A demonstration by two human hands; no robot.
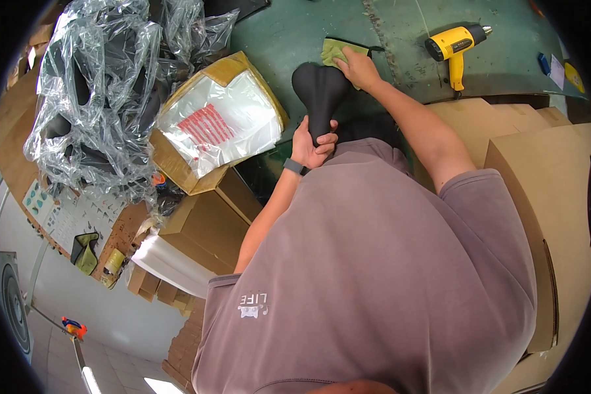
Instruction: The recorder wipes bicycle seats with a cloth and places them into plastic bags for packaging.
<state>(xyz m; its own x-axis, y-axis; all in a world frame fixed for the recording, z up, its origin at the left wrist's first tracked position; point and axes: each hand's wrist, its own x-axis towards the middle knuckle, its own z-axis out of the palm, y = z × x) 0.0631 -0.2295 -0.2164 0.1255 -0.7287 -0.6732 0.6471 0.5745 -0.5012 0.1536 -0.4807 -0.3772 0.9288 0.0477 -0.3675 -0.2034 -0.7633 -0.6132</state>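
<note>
Clearly, the left hand (312, 146) is clenched around the narrow nose of the black bicycle saddle (322, 95), propping it over the green workbench (400, 46). Meanwhile the right hand (358, 67) presses a yellow-green cloth (338, 49) flat by its wide rear. Hard wiping could twist the saddle loose, since only its nose is gripped.

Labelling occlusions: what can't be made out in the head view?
- Bicycle saddle: narrow end hidden inside left hand.
- Green cloth: partly covered by right hand.
- Items in clear plastic bags: blurred by crinkled film.
- Yellow heat gun: cord unseen.
</note>
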